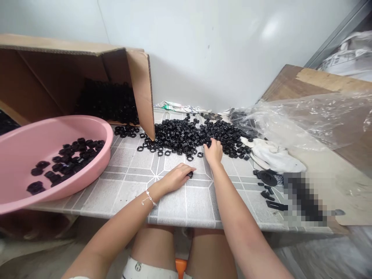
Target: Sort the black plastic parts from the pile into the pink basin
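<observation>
Left arm pose: extended forward and inward from the lower left, a silver chain bracelet (148, 198) at the wrist.
Left hand pose: the left hand (178, 177) lies low over the grey tile-patterned tabletop (171, 201), palm down, fingers pointing right.
Left grip: fingers and thumb closed on a small black plastic ring-shaped part (190, 174), partly hidden by the fingers.
Right arm pose: extended forward from the lower right, forearm slanting inward.
Right hand pose: the right hand (213, 151) is at the front edge of the loose pile of black plastic rings (177, 135), fingers forward, thumb toward the left.
Right grip: fingers bent, thumb apart from them; fingertips at the pile; whether a ring is clamped cannot be told.
Pile location: on the tabletop, between the open brown cardboard box (141, 87) and the crumpled white cloth glove (276, 155).
Pink plastic basin (95, 164): at left, in front of the box, with black parts inside.
</observation>
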Motion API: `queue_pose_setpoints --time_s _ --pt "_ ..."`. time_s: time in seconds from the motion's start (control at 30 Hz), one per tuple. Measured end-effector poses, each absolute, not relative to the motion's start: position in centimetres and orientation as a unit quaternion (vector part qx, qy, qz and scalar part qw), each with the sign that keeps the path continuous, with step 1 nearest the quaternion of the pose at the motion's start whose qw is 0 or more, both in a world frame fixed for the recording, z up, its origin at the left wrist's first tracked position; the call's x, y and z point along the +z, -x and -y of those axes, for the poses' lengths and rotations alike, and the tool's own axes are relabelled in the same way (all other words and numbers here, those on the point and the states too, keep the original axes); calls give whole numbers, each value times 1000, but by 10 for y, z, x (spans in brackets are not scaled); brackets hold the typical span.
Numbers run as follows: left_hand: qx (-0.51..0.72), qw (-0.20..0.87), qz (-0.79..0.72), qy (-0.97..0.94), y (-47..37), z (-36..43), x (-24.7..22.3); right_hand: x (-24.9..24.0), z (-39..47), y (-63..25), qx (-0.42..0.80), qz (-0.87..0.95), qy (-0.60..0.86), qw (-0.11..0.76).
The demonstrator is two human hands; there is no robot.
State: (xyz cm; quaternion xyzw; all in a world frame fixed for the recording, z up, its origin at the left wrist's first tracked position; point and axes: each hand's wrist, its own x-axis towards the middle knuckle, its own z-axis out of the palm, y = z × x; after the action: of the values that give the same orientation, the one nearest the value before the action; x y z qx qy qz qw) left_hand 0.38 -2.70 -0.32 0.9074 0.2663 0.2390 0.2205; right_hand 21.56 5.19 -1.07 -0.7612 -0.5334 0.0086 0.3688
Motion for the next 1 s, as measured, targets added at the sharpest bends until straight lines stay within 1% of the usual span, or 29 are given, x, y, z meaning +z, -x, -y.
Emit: queue_pose_setpoints --time_s 0.07,0.13,0.17,0.23,0.33,0.47,0.6,0.73,0.8,0.87,1.0 --pt "240 223 -272 -905 -3 27 -4 -11 -59 -214 0 555 761 335" --pt "241 225 -273 -904 -3 27 -4 -9 -60 -213 -8 574 748 333" --pt "240 226 -273 -904 -3 27 -4 -8 -57 -211 -8 578 737 349" --pt "240 224 -272 -904 -4 28 -3 -5 -46 -207 17 577 703 416" --pt "252 231 -268 -900 -5 29 0 -3 -19 -196 118 576 620 521" --pt "300 268 -278 -873 -6 28 1 -7 19 -179 283 555 542 565" --pt "333 275 -327 -840 -8 23 -2 -7 33 -174 430 536 475 550" --pt "358 306 -389 -792 -9 17 -4 -6 30 -177 500 513 441 540" --pt "370 340 -407 -763 -9 14 -5 -8 29 -177 504 516 439 535" --pt "387 367 -422 -733 -9 12 -6 -9 30 -176 480 536 457 523" --pt "405 393 -424 -708 -8 14 -5 -11 31 -173 446 561 480 506"
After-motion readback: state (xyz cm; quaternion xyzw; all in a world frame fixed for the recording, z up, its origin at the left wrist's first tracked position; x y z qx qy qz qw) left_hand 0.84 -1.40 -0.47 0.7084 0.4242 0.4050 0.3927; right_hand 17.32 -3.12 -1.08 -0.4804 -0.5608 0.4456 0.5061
